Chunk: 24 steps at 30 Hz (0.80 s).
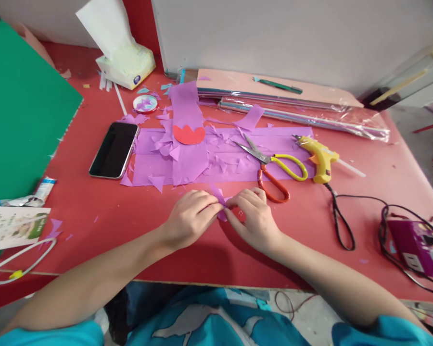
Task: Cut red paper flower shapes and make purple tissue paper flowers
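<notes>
Both hands meet over the red table near its front edge, pinching one small piece of purple paper (218,193). My left hand (193,218) is closed on its left side, thumb and forefinger together. My right hand (254,218) grips it from the right with thumb and fingertips. Most of the piece is hidden by the fingers. Just beyond lie long purple paper strips (151,163) strewn with scraps, and a red scalloped paper piece (189,135) on an upright purple strip (184,103). Scissors (263,158) with one yellow and one red handle rest partly open on the strips.
A yellow glue gun (323,161) lies at the right, its black cord running toward a purple box (414,247). On the left are a phone (114,150), a green board (21,105) and a tissue pack (128,67). Plastic-wrapped paper (310,115) and a green cutter (280,86) lie behind.
</notes>
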{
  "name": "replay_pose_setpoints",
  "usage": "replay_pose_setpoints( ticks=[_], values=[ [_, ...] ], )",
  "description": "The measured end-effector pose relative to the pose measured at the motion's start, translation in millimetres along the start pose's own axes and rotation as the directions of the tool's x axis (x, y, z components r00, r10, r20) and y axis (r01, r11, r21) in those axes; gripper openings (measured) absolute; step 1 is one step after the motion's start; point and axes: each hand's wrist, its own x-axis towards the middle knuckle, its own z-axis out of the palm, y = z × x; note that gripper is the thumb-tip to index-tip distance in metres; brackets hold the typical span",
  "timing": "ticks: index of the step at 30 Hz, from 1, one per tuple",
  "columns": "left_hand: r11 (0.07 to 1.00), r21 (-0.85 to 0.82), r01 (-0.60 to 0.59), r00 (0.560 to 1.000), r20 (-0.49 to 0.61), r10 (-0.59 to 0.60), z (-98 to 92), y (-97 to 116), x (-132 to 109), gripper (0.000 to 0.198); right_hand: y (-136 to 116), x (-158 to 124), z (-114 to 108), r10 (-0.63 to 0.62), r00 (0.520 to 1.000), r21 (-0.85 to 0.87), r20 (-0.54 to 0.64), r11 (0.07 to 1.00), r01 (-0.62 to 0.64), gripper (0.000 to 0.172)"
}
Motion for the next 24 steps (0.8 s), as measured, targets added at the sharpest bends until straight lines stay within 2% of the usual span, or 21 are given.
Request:
replay_pose_setpoints(
  ticks=[10,17,19,22,24],
  values=[
    [1.000,-0.013,-0.007,0.998,0.060,0.008,0.3,-0.5,1.1,0.011,-0.1,-2.3,2.6,-0.043,0.999,-0.051,0.006,0.998,0.043,0.007],
    [0.985,-0.106,0.133,0.991,0.046,-0.129,2.1,-0.1,0.6,0.002,0.4,-4.1,4.1,-0.097,0.995,-0.110,0.036,0.989,0.101,0.010],
    [0.981,-0.111,0.161,0.987,0.040,-0.158,2.7,-0.5,0.1,0.006,0.5,-4.3,4.0,-0.107,0.993,-0.118,0.046,0.987,0.112,0.011],
    [0.988,-0.071,0.136,0.990,0.058,-0.132,2.6,-1.0,0.4,0.012,1.0,-4.4,4.4,-0.122,0.991,-0.135,0.051,0.983,0.128,0.013],
    [0.993,-0.039,0.110,0.992,0.059,-0.107,2.0,-1.1,1.0,0.008,1.4,-4.5,5.1,-0.130,0.990,-0.143,0.049,0.980,0.135,0.014]
  ],
)
